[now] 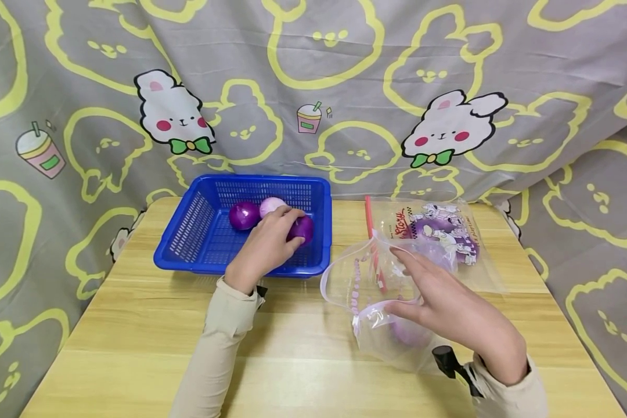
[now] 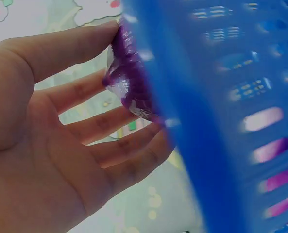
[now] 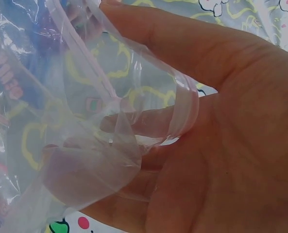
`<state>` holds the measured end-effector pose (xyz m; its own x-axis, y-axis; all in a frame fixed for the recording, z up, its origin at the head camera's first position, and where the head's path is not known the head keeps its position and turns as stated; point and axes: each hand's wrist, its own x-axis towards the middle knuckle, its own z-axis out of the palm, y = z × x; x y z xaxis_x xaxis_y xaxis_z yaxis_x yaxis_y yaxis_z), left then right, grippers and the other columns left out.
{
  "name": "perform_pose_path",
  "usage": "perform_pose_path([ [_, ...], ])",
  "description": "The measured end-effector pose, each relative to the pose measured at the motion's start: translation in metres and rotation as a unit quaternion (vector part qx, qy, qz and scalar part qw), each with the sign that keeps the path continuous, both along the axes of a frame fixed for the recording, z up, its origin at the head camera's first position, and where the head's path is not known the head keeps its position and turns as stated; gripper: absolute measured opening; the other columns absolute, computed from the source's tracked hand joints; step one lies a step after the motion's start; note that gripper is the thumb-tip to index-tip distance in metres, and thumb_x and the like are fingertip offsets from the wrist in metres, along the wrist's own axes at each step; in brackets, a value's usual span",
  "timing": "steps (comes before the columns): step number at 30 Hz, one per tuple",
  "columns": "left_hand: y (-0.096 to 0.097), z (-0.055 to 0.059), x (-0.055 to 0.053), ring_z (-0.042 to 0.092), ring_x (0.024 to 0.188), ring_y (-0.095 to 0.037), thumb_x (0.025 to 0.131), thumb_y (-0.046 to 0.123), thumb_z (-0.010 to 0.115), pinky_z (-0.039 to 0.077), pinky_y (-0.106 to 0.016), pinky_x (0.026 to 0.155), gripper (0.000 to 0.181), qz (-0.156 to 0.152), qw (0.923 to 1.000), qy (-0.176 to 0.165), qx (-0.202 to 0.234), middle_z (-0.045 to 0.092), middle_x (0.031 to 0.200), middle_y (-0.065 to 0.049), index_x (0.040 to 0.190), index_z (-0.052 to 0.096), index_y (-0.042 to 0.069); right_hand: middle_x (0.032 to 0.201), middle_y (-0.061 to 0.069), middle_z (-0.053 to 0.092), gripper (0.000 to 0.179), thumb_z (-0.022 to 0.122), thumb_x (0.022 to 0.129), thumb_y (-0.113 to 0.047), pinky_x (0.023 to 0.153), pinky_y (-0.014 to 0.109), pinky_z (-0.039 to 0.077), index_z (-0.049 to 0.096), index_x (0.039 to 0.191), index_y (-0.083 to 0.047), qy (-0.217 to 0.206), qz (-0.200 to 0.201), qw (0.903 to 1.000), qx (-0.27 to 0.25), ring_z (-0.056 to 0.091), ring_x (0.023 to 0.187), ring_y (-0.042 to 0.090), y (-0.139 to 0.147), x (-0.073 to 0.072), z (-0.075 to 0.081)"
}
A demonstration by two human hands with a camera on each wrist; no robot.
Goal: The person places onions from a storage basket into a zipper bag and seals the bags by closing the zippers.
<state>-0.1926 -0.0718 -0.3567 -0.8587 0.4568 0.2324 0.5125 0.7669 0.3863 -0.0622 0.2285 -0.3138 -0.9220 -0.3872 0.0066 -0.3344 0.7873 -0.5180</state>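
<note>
My left hand [image 1: 266, 244] reaches into the blue plastic basket [image 1: 188, 270] and grips a glossy dark purple ball [image 1: 303, 227] at its right side. In the left wrist view, thumb and fingers lie around this shiny, ridged purple ball [image 2: 129, 80], partly hidden by the basket wall [image 2: 192, 126]. Another dark purple ball [image 1: 243, 215] and a pale lilac ball [image 1: 271, 205] sit beside it in the basket. My right hand [image 1: 449, 302] holds a clear zip bag [image 1: 339, 278] by its mouth, which gapes toward the basket. A purple ball [image 1: 410, 332] shows through that bag.
Behind the held bag lies a second clear bag [image 1: 392, 215] with a red zip edge, printed figures and purple contents. Everything stands on a wooden table [image 1: 303, 377]. A grey patterned curtain [image 1: 345, 69] hangs close behind the basket and along both sides.
</note>
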Motion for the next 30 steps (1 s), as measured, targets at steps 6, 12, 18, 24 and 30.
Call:
perform_pose_path([
  [6,0.002,0.010,0.010,0.055,0.123,-0.033,0.089,0.020,0.075,0.046,-0.049,0.103,0.049,-0.014,0.9998,0.015,0.004,0.056,0.134,-0.016,0.134,0.058,0.009,0.156,0.015,0.036,0.089,0.070,0.088,-0.052,0.110,0.060,0.032,0.031,0.154,-0.006,-0.002,-0.002,1.0000,-0.002,0.035,0.142,0.038,0.000,0.000,0.000],
  [12,0.004,0.019,0.019,0.052,0.128,-0.031,0.089,0.019,0.075,0.045,-0.048,0.105,0.049,-0.039,0.9988,0.024,0.019,0.055,0.137,-0.015,0.134,0.058,0.009,0.156,0.017,0.036,0.090,0.070,0.088,-0.053,0.108,0.061,0.035,0.030,0.155,-0.008,0.002,-0.005,1.0000,0.002,0.040,0.138,0.040,0.000,0.001,0.001],
  [18,0.007,0.026,0.026,0.051,0.128,-0.029,0.089,0.019,0.076,0.045,-0.047,0.106,0.049,-0.061,0.9972,0.028,0.032,0.054,0.138,-0.013,0.135,0.058,0.010,0.157,0.018,0.034,0.090,0.071,0.088,-0.051,0.107,0.061,0.036,0.029,0.156,-0.009,0.004,-0.007,1.0000,0.002,0.042,0.136,0.041,0.001,0.001,0.001],
  [24,0.008,0.030,0.033,0.050,0.130,-0.030,0.090,0.021,0.075,0.045,-0.048,0.105,0.049,-0.068,0.9965,0.034,0.034,0.052,0.141,-0.014,0.136,0.058,0.011,0.155,0.018,0.037,0.090,0.070,0.088,-0.052,0.104,0.059,0.041,0.029,0.155,-0.008,0.008,-0.008,0.9999,0.004,0.052,0.127,0.038,0.002,0.001,0.001],
  [30,0.009,0.035,0.039,0.049,0.131,-0.030,0.091,0.021,0.075,0.044,-0.049,0.106,0.050,-0.075,0.9960,0.032,0.037,0.050,0.142,-0.013,0.137,0.057,0.012,0.154,0.018,0.038,0.089,0.070,0.088,-0.053,0.102,0.058,0.043,0.030,0.154,-0.008,0.013,-0.007,0.9999,0.003,0.057,0.122,0.036,0.002,0.001,0.001],
])
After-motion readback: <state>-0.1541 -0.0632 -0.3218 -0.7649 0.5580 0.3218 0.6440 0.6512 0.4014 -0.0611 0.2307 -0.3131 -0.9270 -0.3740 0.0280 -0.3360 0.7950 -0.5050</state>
